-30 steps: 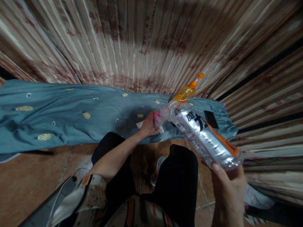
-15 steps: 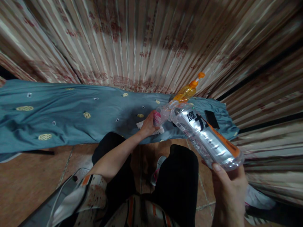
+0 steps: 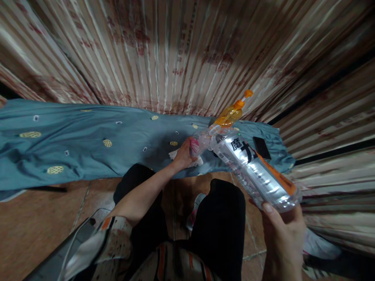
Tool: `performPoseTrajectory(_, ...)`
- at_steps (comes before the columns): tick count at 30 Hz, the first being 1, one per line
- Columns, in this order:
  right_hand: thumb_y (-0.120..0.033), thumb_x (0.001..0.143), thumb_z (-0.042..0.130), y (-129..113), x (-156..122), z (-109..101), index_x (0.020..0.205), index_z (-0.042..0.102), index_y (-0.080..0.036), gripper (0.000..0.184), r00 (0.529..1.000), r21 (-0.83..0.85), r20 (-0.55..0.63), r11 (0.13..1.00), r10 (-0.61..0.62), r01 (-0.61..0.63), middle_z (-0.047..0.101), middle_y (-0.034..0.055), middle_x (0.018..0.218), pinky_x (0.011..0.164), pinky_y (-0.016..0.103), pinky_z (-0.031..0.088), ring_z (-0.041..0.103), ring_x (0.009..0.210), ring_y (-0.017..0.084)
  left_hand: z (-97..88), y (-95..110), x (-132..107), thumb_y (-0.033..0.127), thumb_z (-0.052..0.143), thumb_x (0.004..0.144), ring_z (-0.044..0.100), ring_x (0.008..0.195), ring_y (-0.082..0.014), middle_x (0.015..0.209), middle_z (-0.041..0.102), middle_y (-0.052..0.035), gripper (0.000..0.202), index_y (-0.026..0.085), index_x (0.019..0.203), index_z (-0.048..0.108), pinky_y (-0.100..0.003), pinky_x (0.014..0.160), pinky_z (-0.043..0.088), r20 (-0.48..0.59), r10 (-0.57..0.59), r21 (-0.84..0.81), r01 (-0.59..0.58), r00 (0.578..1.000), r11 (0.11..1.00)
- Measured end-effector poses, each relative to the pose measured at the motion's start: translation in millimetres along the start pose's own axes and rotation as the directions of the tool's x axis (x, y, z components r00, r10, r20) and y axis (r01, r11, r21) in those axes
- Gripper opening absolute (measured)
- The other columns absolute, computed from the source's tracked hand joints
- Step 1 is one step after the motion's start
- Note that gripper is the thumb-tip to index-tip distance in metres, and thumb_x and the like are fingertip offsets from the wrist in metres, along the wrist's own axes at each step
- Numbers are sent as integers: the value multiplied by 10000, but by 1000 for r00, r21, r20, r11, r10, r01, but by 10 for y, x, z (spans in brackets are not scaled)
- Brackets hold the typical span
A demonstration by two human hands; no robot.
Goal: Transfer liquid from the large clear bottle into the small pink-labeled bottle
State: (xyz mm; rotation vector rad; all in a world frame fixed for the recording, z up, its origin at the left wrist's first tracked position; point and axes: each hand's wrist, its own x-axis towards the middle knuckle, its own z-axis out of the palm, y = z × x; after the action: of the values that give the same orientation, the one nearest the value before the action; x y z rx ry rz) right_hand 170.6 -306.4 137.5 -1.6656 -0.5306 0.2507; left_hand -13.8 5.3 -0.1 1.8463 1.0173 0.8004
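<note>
two hands hold a steady pose, almost nothing changed

very little has just changed: both grips and the tilt of the large bottle match the picture from half a second ago, which suggests the work is being held steady.

from left to right: the blue-green cloth (image 3: 79, 132) stretches away toward nine o'clock. near the hub of the view, the left hand (image 3: 183, 157) has its fingers closed around a small clear container (image 3: 203, 139) with a pink patch. a white tissue (image 3: 198, 161) lies on the cloth beneath that hand. the orange pump bottle (image 3: 230, 116) is toward two o'clock, its pump leaning outward. the large bottle (image 3: 254, 168), with its silver label, lies between three and four, neck toward ten, right by the clear container; whether they touch i cannot tell. a dark flat object (image 3: 262, 148) rests at three. at four, the right hand (image 3: 284, 228) grips the large bottle's base.

against the earlier frame, only the view shifts a hair.
</note>
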Motion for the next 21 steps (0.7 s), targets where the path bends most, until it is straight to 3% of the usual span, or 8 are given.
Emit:
performPoseTrajectory(4,-664,724,1125,-68,-15,46,1472,811,-248,911,1000,10,8,1000,-4,4,848,138,1483,1469,905,458,772,1526,494,27,27,-9,243,1062,750,734,1744,-460,1815,764,-97,1121,354,1773,617,-653,1513,601,-5,-20,2,20,1000,1000)
performPoseTrajectory(9,-642,618,1173,-149,-32,114,1542,794,-257,1071,1000,54,-24,998,17,-15,829,148,1564,1474,948,424,726,1590,533,29,1,1,239,1079,735,713,1776,-470,1821,749,-111,1166,351,1794,604,-646,1530,596,6,-28,-6,28,1000,1000)
performPoseTrajectory(15,-636,733,1126,-97,-38,87,1601,782,-262,1006,999,32,16,999,-35,35,809,153,1676,1441,828,558,762,1589,491,21,-62,1,266,1089,760,757,1716,-486,1776,778,-144,1144,296,1793,600,-683,1513,618,-11,28,-26,-28,1000,999)
performPoseTrajectory(21,-644,686,1153,-129,-49,93,1610,783,-246,1072,1000,42,3,999,-11,11,816,161,1660,1494,875,467,739,1629,514,21,-26,-8,246,1070,764,756,1718,-483,1764,793,-129,1081,315,1743,618,-706,1506,620,-21,38,-41,-39,999,998)
